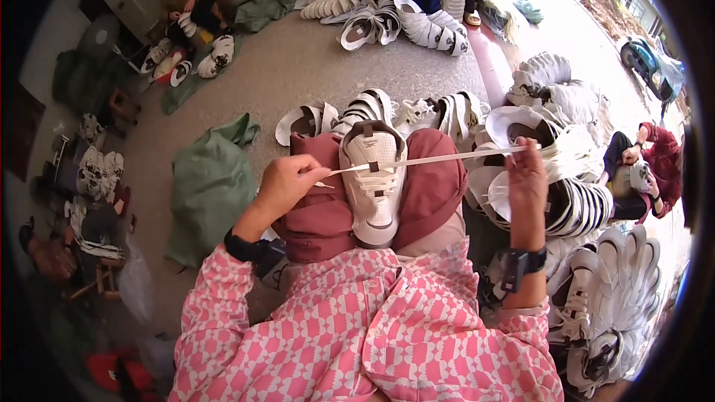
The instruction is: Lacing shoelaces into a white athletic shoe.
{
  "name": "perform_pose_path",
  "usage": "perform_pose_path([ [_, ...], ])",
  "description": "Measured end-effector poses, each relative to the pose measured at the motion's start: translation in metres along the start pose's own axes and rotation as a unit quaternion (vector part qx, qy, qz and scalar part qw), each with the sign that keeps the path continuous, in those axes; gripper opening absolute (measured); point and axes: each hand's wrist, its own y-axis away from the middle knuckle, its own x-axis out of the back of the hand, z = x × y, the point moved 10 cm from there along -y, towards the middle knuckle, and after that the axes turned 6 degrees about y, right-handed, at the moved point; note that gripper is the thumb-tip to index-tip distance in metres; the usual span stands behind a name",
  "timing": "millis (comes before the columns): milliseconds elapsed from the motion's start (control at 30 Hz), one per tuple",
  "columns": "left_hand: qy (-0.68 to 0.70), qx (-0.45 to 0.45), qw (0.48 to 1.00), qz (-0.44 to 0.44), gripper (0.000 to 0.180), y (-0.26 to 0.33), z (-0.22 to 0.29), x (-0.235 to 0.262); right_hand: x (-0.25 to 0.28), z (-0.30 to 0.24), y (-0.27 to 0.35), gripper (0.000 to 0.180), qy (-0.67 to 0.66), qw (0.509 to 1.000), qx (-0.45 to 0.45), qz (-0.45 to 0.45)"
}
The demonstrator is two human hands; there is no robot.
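A white shoe upper (372, 212) with a dark collar lies between my knees, its tongue pointing away from me. One flat white shoelace (454, 157) runs across it through a dark loop on the tongue. To the left of the tongue, my left hand (292, 180) pinches the lace near the loop, and a short end hangs under the fingers. Off to the right, my right hand (527, 175) is raised and closed on the other stretch, which is pulled almost straight. Lower down, lacing crosses the front of the shoe.
Stacked white shoe uppers (581, 205) crowd my right side, and more uppers (369, 110) lie just beyond my knees. A green cloth sack (212, 190) rests on the floor at left. Other people sit working at far left, far back and right, including one in a red top (663, 167).
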Motion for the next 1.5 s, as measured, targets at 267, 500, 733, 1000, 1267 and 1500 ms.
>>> perform_pose_path([
  [267,-0.126,-0.282,0.951,-0.002,0.015,0.008,0.078,-0.024,0.140,-0.026,-0.052,0.023,-0.115,0.993,0.004,0.036],
  [500,-0.013,-0.299,0.952,-0.070,0.012,-0.044,0.089,-0.087,0.059,-0.025,-0.016,0.015,0.042,0.996,0.037,0.063],
  [733,0.131,-0.053,0.968,-0.207,0.010,-0.076,0.037,-0.125,-0.102,0.050,0.037,0.023,0.361,0.906,0.065,-0.214],
  [1000,0.001,-0.059,0.980,-0.193,0.010,-0.078,0.032,-0.136,-0.174,0.073,0.083,0.007,0.599,0.600,0.405,-0.342],
  [1267,0.061,-0.097,0.974,-0.193,0.009,-0.077,0.036,-0.134,-0.179,0.087,0.089,0.004,0.623,0.577,0.413,-0.330],
  [1500,0.057,-0.121,0.973,-0.189,0.006,-0.069,0.040,-0.131,-0.173,0.087,0.086,0.007,0.632,0.601,0.347,-0.346],
])
